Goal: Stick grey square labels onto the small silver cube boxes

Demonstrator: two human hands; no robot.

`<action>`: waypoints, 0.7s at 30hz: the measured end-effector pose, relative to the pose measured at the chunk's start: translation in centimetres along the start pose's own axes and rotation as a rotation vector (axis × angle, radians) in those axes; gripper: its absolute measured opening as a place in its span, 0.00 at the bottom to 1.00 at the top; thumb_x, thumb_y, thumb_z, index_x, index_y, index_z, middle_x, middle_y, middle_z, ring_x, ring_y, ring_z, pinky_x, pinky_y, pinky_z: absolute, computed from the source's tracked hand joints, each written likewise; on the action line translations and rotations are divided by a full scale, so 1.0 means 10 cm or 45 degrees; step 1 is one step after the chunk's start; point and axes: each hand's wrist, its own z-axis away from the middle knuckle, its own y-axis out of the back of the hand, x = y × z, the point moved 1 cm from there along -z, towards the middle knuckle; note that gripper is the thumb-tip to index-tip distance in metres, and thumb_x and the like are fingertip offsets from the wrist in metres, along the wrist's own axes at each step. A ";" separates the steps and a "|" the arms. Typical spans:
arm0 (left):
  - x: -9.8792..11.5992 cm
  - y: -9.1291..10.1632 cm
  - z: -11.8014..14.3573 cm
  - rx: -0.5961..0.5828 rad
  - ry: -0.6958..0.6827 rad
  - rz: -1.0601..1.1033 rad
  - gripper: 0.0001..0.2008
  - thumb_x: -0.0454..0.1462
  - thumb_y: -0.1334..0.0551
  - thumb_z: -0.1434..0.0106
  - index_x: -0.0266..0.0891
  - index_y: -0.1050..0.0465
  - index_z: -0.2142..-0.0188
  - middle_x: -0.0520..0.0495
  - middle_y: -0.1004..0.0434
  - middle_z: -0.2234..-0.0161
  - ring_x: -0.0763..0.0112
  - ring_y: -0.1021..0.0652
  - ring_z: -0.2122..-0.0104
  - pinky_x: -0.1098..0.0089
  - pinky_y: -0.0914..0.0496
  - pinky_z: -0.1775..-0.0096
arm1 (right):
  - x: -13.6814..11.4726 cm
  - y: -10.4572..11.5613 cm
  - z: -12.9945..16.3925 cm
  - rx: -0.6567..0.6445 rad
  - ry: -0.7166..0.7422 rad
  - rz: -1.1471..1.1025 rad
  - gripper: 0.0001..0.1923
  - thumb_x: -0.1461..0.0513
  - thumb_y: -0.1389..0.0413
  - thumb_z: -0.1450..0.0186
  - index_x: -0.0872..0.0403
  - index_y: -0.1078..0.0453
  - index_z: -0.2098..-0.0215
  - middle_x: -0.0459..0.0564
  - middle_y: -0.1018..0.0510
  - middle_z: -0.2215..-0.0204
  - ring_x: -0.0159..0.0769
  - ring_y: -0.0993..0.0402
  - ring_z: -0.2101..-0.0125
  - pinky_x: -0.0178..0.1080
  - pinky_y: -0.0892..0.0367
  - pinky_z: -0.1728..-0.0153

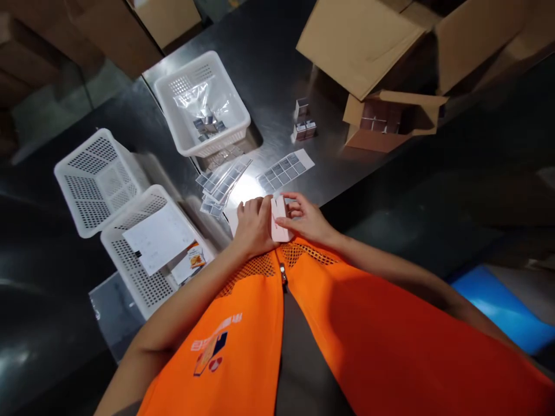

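Note:
Both of my hands meet at the table's near edge, close to my orange vest. My left hand [252, 224] and my right hand [306, 218] together hold a small white box [278, 222], the left gripping its left side, the right pinching its right side with fingers over the top. Just beyond the hands lie a sheet of small grey labels [284, 169] and a loose pile of similar label strips [222, 185] on the dark shiny table [269, 63].
Three white perforated baskets stand at left: one [203, 104] with a clear bag and small parts, one bare [97, 179], one [150, 248] with papers. Small silver boxes [303, 122] sit mid-table. An open carton [390, 118] and large cardboard boxes [364, 37] lie beyond.

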 end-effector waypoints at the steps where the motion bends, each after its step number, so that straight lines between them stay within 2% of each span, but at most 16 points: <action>1: -0.01 -0.02 0.00 0.016 -0.029 0.017 0.50 0.48 0.29 0.52 0.31 0.48 0.35 0.27 0.34 0.45 0.41 0.31 0.47 0.43 0.38 0.44 | 0.05 0.01 -0.01 -0.014 0.020 -0.014 0.36 0.55 0.32 0.45 0.51 0.37 0.42 0.49 0.21 0.58 0.39 0.22 0.60 0.44 0.24 0.57; 4: -0.06 -0.05 0.00 0.077 -0.104 0.061 0.52 0.47 0.29 0.54 0.33 0.48 0.35 0.29 0.34 0.47 0.41 0.31 0.49 0.43 0.36 0.46 | 0.24 0.08 -0.06 -0.108 0.098 -0.104 0.35 0.54 0.34 0.41 0.51 0.38 0.38 0.50 0.21 0.57 0.37 0.22 0.59 0.41 0.25 0.56; 7: -0.11 -0.07 0.01 0.130 -0.136 0.190 0.52 0.45 0.27 0.56 0.35 0.48 0.35 0.32 0.35 0.47 0.44 0.31 0.49 0.45 0.33 0.47 | 0.37 0.19 -0.14 -0.234 0.156 -0.171 0.36 0.51 0.41 0.35 0.51 0.44 0.33 0.45 0.21 0.67 0.34 0.23 0.70 0.37 0.26 0.67; 9: -0.16 -0.08 0.02 0.141 -0.131 0.303 0.53 0.43 0.26 0.58 0.38 0.48 0.35 0.34 0.36 0.47 0.45 0.31 0.48 0.48 0.30 0.47 | 0.37 0.28 -0.19 -0.281 0.179 -0.180 0.38 0.51 0.44 0.33 0.51 0.50 0.30 0.45 0.21 0.68 0.34 0.25 0.74 0.37 0.26 0.71; 10: -0.18 -0.08 0.02 0.139 -0.124 0.343 0.54 0.42 0.25 0.59 0.39 0.48 0.35 0.35 0.36 0.46 0.45 0.31 0.47 0.48 0.30 0.46 | 0.33 0.32 -0.21 -0.270 0.253 -0.130 0.39 0.53 0.44 0.33 0.50 0.53 0.28 0.48 0.20 0.63 0.36 0.23 0.70 0.39 0.25 0.69; 12: -0.22 -0.10 0.03 0.129 -0.093 0.378 0.56 0.42 0.25 0.60 0.41 0.49 0.34 0.36 0.37 0.45 0.45 0.31 0.45 0.47 0.30 0.44 | 0.21 0.39 -0.24 -0.186 0.561 0.180 0.38 0.58 0.42 0.33 0.48 0.52 0.28 0.56 0.24 0.47 0.43 0.22 0.53 0.48 0.24 0.53; 14: -0.26 -0.12 0.03 0.130 -0.059 0.381 0.57 0.44 0.24 0.59 0.40 0.49 0.33 0.36 0.37 0.45 0.44 0.31 0.45 0.46 0.30 0.44 | 0.07 0.41 -0.25 -0.131 0.996 0.706 0.29 0.64 0.44 0.31 0.48 0.41 0.33 0.58 0.30 0.39 0.46 0.31 0.40 0.57 0.35 0.39; 16: -0.31 -0.14 0.02 0.162 -0.059 0.368 0.58 0.46 0.24 0.59 0.39 0.50 0.32 0.35 0.37 0.45 0.44 0.31 0.45 0.47 0.30 0.44 | -0.03 0.40 -0.23 -0.188 1.356 1.123 0.16 0.67 0.47 0.28 0.50 0.29 0.44 0.55 0.23 0.45 0.43 0.29 0.42 0.57 0.41 0.34; 18: -0.36 -0.17 0.02 0.220 -0.107 0.355 0.60 0.46 0.23 0.59 0.39 0.52 0.31 0.35 0.36 0.45 0.45 0.30 0.46 0.47 0.30 0.45 | -0.05 0.37 -0.20 -0.263 1.557 1.210 0.11 0.67 0.49 0.27 0.53 0.25 0.56 0.50 0.18 0.58 0.36 0.23 0.53 0.51 0.37 0.36; 21: -0.46 -0.22 0.03 0.280 -0.182 0.347 0.59 0.46 0.24 0.58 0.42 0.53 0.32 0.35 0.37 0.43 0.46 0.30 0.45 0.47 0.31 0.44 | -0.01 0.34 -0.16 -0.313 1.569 0.995 0.11 0.67 0.47 0.28 0.53 0.26 0.67 0.46 0.18 0.69 0.33 0.22 0.63 0.47 0.37 0.36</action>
